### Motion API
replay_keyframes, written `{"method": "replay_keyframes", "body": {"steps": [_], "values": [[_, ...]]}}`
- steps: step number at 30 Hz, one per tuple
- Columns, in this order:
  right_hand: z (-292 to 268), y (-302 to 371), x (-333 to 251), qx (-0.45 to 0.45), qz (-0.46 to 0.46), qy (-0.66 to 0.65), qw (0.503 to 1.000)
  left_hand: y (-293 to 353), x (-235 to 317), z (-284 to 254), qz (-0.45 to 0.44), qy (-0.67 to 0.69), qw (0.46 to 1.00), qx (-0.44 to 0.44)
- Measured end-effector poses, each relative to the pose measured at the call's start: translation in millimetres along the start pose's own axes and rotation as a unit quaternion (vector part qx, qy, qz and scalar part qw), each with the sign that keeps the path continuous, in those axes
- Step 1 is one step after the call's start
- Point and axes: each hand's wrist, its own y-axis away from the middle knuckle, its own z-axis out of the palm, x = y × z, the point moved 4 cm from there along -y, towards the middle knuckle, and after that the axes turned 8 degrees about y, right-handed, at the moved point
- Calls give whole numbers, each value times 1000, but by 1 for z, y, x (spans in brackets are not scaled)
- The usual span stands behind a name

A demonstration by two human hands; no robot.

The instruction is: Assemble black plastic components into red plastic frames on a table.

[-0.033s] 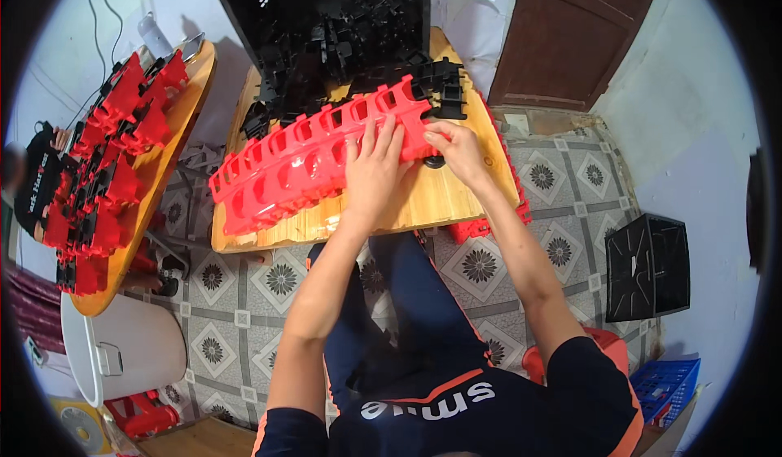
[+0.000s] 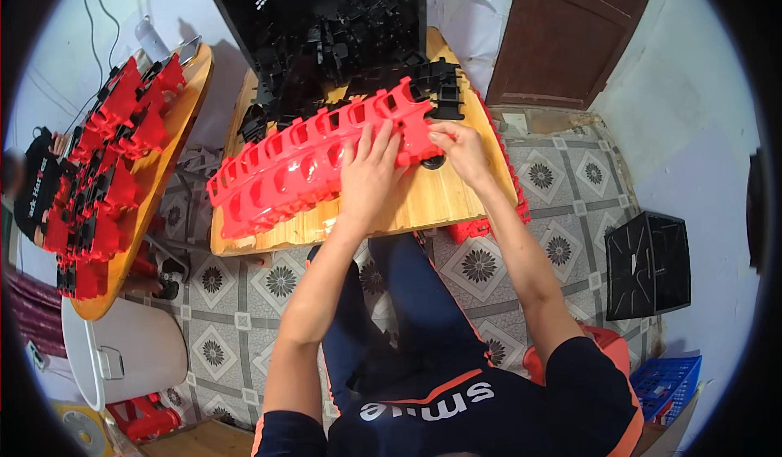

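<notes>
A long red plastic piece with two rows of openings [image 2: 285,157] lies slantwise across the wooden table [image 2: 391,213]. Flat on its upper face rests my left hand [image 2: 368,168], fingers spread. At the piece's right end my right hand [image 2: 463,151] is closed in a pinch; whatever is between thumb and fingers is too small to make out. A round black thing [image 2: 433,162] partly shows beneath that end. Black plastic parts [image 2: 446,90] lie just behind the red piece.
A large black bin [image 2: 338,37] with black parts stands at the table's back. On the left, another wooden table [image 2: 191,103] bears red-and-black pieces, with a person beside it. A white bucket [image 2: 142,347], black box [image 2: 648,265] and blue basket [image 2: 664,380] stand around.
Both hands stay at the red piece with almost the same hold. The left fingers and the piece sit very slightly further left and lower in the picture.
</notes>
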Motion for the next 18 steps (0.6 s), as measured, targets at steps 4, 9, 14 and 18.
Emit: {"method": "replay_keyframes", "body": {"steps": [4, 9, 14, 18], "values": [[-43, 15, -1, 70, -1, -39, 997, -6, -10, -16, 7, 61, 997, -47], [-25, 62, -85, 84, -416, 234, 874, -7, 11, -40, -315, 671, 657, 135], [-10, -26, -59, -50, -199, -194, 959, 35, 5, -54, -419, 743, 462, 244], [-5, -153, 41, 124, -71, 351, 925, 68, 17, -64, -372, 810, 408, 196]]}}
